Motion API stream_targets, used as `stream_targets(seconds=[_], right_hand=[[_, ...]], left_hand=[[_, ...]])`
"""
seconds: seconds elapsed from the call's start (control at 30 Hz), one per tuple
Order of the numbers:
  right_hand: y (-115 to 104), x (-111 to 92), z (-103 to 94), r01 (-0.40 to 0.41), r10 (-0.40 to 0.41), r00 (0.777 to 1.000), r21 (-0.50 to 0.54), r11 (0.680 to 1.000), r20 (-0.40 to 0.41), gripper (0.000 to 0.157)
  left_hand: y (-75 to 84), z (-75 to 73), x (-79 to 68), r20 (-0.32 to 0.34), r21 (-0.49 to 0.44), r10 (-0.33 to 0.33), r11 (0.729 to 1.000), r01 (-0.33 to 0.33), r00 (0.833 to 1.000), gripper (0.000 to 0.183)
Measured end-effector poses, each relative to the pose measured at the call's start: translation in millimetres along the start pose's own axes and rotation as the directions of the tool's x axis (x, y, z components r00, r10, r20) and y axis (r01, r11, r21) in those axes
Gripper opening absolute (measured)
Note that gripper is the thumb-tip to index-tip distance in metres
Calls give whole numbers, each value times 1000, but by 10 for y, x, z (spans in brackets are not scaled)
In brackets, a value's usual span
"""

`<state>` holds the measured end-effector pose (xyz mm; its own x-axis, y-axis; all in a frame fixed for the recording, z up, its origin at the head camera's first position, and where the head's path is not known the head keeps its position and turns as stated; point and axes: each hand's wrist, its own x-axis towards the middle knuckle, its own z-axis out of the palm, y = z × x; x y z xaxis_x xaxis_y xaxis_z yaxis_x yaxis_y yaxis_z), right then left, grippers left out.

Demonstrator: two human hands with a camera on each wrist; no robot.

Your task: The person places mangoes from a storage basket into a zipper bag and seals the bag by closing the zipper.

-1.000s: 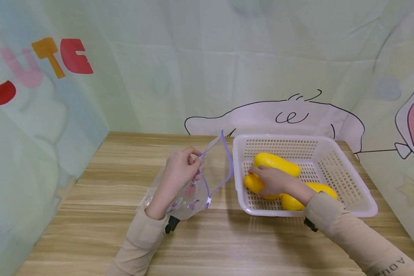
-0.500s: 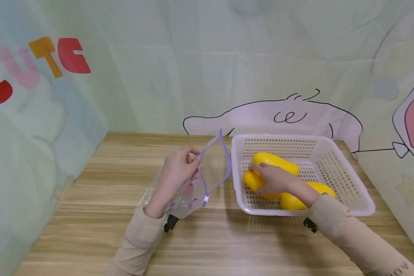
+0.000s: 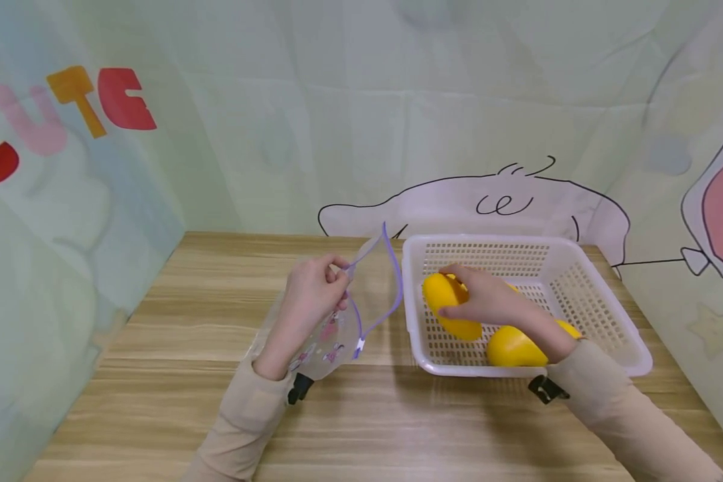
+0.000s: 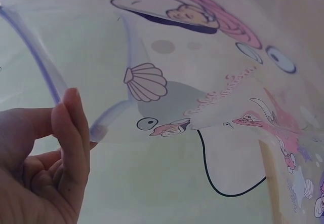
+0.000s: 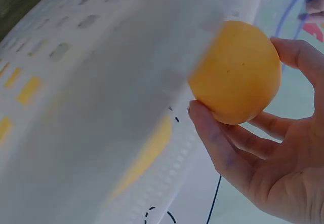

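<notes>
My left hand [image 3: 313,288] pinches the edge of a clear zip bag [image 3: 334,351] between thumb and fingers. Its purple-trimmed mouth gapes toward the basket, and pink cartoon and shell prints cover the film [image 4: 147,82]. Inside the white plastic basket [image 3: 418,351], my right hand [image 3: 488,294] grips a yellow mango [image 3: 438,292], which stands tilted near the basket's left wall. From the right wrist view, the thumb and fingers curve round the mango's end [image 5: 238,72]. Another mango [image 3: 514,348] lies at the basket's front; one behind my right hand is mostly hidden.
The basket stands on the right of a wood-grain table [image 3: 175,321], close to its back edge. A printed cloth backdrop [image 3: 265,147] rises behind the table and along both sides. The bag's white zip slider [image 3: 359,345] hangs at the mouth's lower corner.
My right hand has turned the gripped mango and raised it slightly, from lying flat to tilted more upright, now covering much of the mango behind. My left hand keeps its hold on the bag.
</notes>
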<state>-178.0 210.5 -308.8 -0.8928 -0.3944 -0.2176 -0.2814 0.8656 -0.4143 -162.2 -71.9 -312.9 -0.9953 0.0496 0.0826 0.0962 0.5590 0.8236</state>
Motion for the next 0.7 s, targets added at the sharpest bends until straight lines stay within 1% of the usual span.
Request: stream_targets(seconds=[0.17, 0.27, 0.4, 0.53, 0.7], right_hand=[[-26, -33, -99, -8, 12, 999, 94, 996, -42, 72], [-56, -53, -150, -15, 23, 998, 121, 993, -66, 71], [-128, -80, -200, -46, 58, 996, 167, 985, -69, 71], [-224, -97, -238, -71, 88, 994, 232, 970, -61, 72], [-352, -80, -266, -71, 92, 994, 332, 941, -51, 71]], left_hand=[[10, 1, 11, -6, -10, 2, 1000, -2, 1000, 22], [23, 4, 17, -11, -8, 4, 1000, -4, 1000, 21], [38, 11, 21, -19, -2, -2, 1000, 2, 1000, 19], [57, 20, 20, -29, 5, 2, 1000, -1, 1000, 18], [87, 34, 16, -34, -7, 4, 1000, -4, 999, 20]])
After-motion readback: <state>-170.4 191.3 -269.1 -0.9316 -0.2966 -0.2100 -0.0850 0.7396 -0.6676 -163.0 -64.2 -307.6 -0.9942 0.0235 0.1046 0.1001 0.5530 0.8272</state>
